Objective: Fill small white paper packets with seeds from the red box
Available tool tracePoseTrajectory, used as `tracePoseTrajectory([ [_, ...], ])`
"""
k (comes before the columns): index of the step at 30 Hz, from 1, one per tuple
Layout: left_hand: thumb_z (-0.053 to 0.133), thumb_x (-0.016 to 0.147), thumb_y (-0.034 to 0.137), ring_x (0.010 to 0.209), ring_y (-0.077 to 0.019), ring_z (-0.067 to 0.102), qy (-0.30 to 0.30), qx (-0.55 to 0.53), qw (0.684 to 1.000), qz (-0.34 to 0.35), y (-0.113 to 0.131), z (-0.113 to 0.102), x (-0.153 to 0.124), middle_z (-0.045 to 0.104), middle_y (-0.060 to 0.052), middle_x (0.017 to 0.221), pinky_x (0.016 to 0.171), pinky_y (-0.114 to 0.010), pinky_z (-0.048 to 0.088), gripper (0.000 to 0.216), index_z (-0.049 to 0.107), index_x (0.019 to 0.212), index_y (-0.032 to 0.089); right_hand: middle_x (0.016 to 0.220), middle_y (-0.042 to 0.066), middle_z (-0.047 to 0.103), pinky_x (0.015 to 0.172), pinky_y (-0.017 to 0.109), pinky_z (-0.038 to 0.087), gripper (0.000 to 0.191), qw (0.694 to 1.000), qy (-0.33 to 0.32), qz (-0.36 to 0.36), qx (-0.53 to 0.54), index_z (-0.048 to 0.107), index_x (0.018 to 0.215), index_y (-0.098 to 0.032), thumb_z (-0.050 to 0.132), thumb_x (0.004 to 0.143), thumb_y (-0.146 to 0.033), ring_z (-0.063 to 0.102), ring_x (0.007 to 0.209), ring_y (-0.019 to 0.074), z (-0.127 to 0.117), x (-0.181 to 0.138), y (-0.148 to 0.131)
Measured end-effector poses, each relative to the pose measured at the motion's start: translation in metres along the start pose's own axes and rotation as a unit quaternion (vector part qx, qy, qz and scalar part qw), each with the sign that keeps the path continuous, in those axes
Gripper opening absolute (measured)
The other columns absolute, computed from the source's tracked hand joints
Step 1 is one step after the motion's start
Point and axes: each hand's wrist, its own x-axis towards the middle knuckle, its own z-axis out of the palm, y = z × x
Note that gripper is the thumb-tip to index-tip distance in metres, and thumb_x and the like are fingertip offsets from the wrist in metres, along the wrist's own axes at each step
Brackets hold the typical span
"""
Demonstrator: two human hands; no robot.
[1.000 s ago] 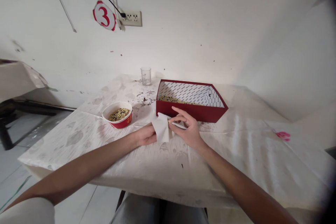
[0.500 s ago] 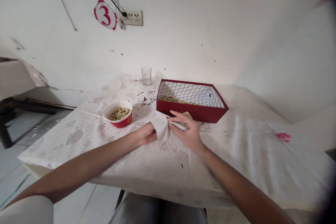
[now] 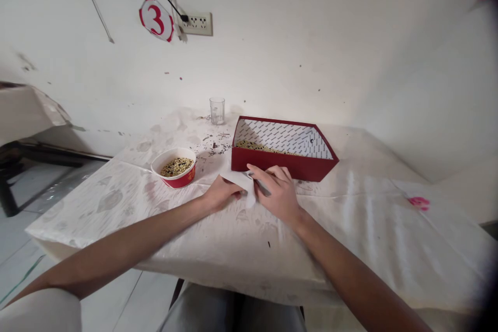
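A thin white sheet (image 3: pixel 238 180), which looks like paper, is stretched between my hands just in front of the red box (image 3: pixel 286 165). My left hand (image 3: pixel 221 194) pinches its lower left side. On the other side, the closed fingers of my right hand (image 3: pixel 279 196) hold the right end, with the index finger extended along the top. Parts of the sheet are hidden behind the fingers. The box has a patterned white lining, and mixed pale and dark grains (image 3: pixel 254 147) lie inside at its left. To my left stands a red and white paper bowl (image 3: pixel 182 181) holding similar grains.
Against the wall side stands a clear glass (image 3: pixel 217 111). Dark scraps (image 3: pixel 213 146) are scattered between bowl and box. A pale patterned cloth (image 3: pixel 330 249) covers the table. On the wall is a socket strip (image 3: pixel 200 23) with a plugged-in black cord.
My left hand has turned over and shifted slightly right and up, its fingers now closer to the right hand. The sheet has flattened and narrowed between them. Bowl and box stay put.
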Motion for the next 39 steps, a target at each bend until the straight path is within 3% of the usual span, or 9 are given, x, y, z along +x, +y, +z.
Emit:
tracePoseTrajectory([
  [5,0.084,0.067,0.021,0.052,-0.0091,0.046,-0.006,0.024,0.999,0.028,-0.002,0.000,-0.001,0.059,0.000,0.059,0.049,-0.025,0.031,0.017,0.068,0.066,0.014,0.103,-0.003,0.081,0.083,0.043,0.045,0.070,1.000,-0.005,-0.021,-0.001,0.045,0.157,-0.040,0.065,0.096,-0.012,0.064,0.089,0.0231,0.001,0.000,-0.003],
  [15,0.077,0.063,0.018,0.061,-0.0124,0.053,0.003,0.007,1.000,-0.002,0.009,0.005,-0.005,0.064,-0.001,0.068,0.049,-0.026,0.030,0.014,0.071,0.075,0.016,0.104,-0.003,0.082,0.082,0.040,0.046,0.066,1.000,0.022,-0.014,0.013,0.053,0.150,-0.034,0.067,0.092,-0.005,0.065,0.086,0.0203,0.000,0.003,-0.007],
  [27,0.084,0.058,0.019,0.065,-0.0109,0.046,-0.067,-0.078,0.990,-0.097,0.011,-0.009,0.002,0.064,-0.002,0.073,0.056,-0.027,0.027,0.018,0.075,0.074,0.015,0.099,-0.004,0.082,0.084,0.040,0.053,0.054,0.981,0.028,0.090,0.169,0.058,0.140,-0.035,0.070,0.092,-0.014,0.067,0.085,0.0214,-0.007,0.007,-0.013],
  [33,0.084,0.068,0.023,0.063,-0.0103,0.049,-0.075,-0.107,0.985,-0.116,0.012,-0.007,-0.002,0.063,-0.002,0.073,0.056,-0.026,0.032,0.017,0.075,0.080,0.015,0.098,0.000,0.080,0.075,0.038,0.053,0.049,0.970,0.050,0.130,0.200,0.058,0.138,-0.031,0.070,0.092,-0.018,0.067,0.087,0.0219,-0.012,0.009,-0.011],
  [39,0.080,0.071,0.023,0.071,-0.0133,0.057,-0.063,-0.131,0.983,-0.113,0.011,-0.010,0.002,0.070,-0.007,0.083,0.059,-0.025,0.040,0.020,0.076,0.088,0.015,0.096,0.000,0.080,0.076,0.040,0.055,0.051,0.976,0.071,0.101,0.178,0.057,0.138,-0.031,0.071,0.091,-0.017,0.069,0.084,0.0219,-0.012,0.009,-0.011],
])
